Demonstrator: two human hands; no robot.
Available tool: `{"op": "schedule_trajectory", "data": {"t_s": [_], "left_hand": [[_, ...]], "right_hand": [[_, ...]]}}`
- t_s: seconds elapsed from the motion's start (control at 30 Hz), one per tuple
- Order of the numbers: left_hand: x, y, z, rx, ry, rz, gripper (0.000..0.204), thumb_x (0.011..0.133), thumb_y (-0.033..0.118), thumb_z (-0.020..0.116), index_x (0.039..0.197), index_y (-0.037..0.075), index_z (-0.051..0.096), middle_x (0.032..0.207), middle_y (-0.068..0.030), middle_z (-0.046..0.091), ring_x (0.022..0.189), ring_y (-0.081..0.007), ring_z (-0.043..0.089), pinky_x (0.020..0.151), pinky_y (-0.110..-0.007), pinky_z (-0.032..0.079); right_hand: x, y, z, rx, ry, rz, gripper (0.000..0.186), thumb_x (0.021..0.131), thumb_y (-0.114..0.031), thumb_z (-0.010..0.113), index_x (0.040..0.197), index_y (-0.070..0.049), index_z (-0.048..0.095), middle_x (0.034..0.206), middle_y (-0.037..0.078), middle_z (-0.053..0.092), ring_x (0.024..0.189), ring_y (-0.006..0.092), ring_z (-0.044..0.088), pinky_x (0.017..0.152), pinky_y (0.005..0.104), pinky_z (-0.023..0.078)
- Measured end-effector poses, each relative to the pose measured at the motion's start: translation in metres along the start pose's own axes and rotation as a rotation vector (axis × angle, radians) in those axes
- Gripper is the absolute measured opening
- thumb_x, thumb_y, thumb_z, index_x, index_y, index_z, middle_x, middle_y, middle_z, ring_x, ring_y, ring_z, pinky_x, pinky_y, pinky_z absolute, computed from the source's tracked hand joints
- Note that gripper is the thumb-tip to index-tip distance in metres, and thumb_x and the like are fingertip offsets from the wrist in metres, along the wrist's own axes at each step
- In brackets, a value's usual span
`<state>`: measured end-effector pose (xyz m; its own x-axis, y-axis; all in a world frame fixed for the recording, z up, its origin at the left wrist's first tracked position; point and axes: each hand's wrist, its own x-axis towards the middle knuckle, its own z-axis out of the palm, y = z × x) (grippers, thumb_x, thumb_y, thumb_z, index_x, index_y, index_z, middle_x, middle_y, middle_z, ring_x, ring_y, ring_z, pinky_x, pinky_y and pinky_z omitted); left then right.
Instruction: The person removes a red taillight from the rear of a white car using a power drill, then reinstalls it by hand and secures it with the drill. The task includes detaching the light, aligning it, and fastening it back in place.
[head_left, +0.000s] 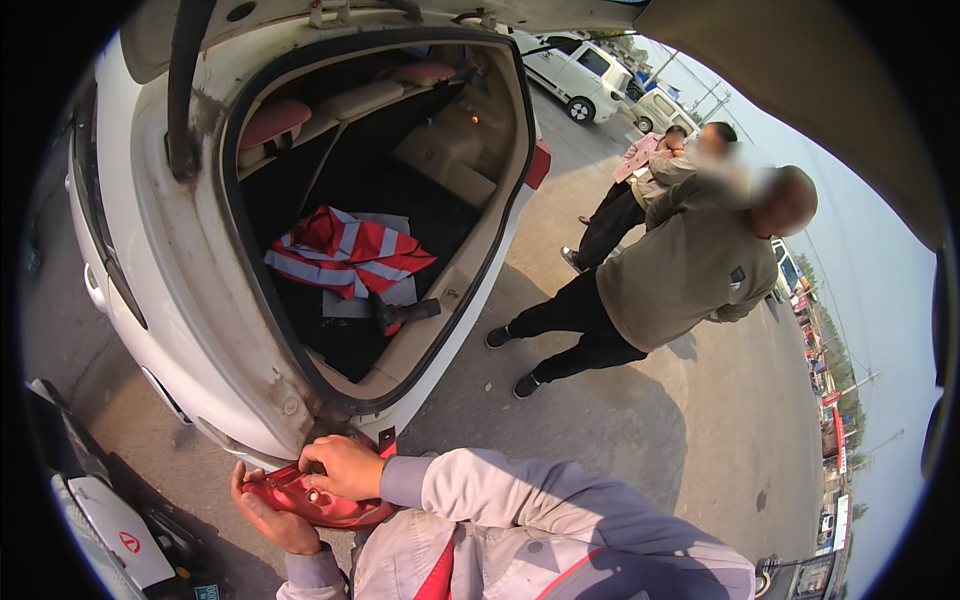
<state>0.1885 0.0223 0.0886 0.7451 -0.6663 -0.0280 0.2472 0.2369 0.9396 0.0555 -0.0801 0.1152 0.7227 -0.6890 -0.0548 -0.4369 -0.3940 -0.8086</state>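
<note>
At the near rear corner of a white car (pixel 195 290), a red tail light (pixel 350 513) lies with its back side turned up, close to my body. My left hand (pixel 272 515) wraps around its left end, thumb and fingers closed on the edge. Over its upper side is my right hand (pixel 345 467), with the fingers bent and drawn together near the car body. Whatever those fingertips pinch is hidden. A small pale round fitting (pixel 314 496) shows on the light just below the right hand.
Above my hands the open trunk (pixel 430 215) holds a red vest with silver bands (pixel 350 250) and a black tool (pixel 405 312). Several people stand to the right, nearest one in an olive top (pixel 680 265). A white vehicle part (pixel 115 530) is at lower left; parked cars (pixel 580 75) lie beyond.
</note>
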Motion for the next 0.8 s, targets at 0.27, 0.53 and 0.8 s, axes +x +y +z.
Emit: {"op": "schedule_trajectory", "data": {"t_s": [0.27, 0.53, 0.8], "left_hand": [[0.001, -0.001, 0.002, 0.02, 0.008, 0.032, 0.054, 0.114, 0.045, 0.033, 0.145, 0.003, 0.045, 0.114, -0.0064, 0.052, 0.11, -0.0168, 0.051, 0.102, -0.034, 0.044], [0.003, 0.007, 0.009, 0.028, 0.029, 0.016, 0.058, 0.112, 0.049, 0.035, 0.143, 0.001, 0.047, 0.116, -0.0076, 0.051, 0.111, -0.0185, 0.05, 0.104, -0.035, 0.043], [0.004, -0.002, 0.003, 0.096, 0.013, 0.098, 0.055, 0.112, 0.046, 0.037, 0.142, 0.002, 0.05, 0.113, -0.0061, 0.053, 0.104, -0.0137, 0.051, 0.095, -0.03, 0.044]], "right_hand": [[0.005, 0.0, -0.012, 0.0, -0.103, 0.223, 0.029, 0.081, -0.027, 0.081, 0.095, -0.002, 0.075, 0.089, 0.015, 0.076, 0.086, 0.0333, 0.074, 0.078, 0.0419, 0.057], [0.006, 0.013, -0.018, 0.285, -0.221, 0.228, 0.028, 0.085, -0.022, 0.078, 0.098, 0.002, 0.077, 0.089, 0.016, 0.077, 0.08, 0.0259, 0.073, 0.078, 0.0363, 0.056], [0.014, 0.004, -0.029, 0.246, -0.37, 0.291, 0.027, 0.089, -0.021, 0.078, 0.105, 0.001, 0.078, 0.094, 0.013, 0.077, 0.083, 0.0175, 0.07, 0.077, 0.0317, 0.055]]}}
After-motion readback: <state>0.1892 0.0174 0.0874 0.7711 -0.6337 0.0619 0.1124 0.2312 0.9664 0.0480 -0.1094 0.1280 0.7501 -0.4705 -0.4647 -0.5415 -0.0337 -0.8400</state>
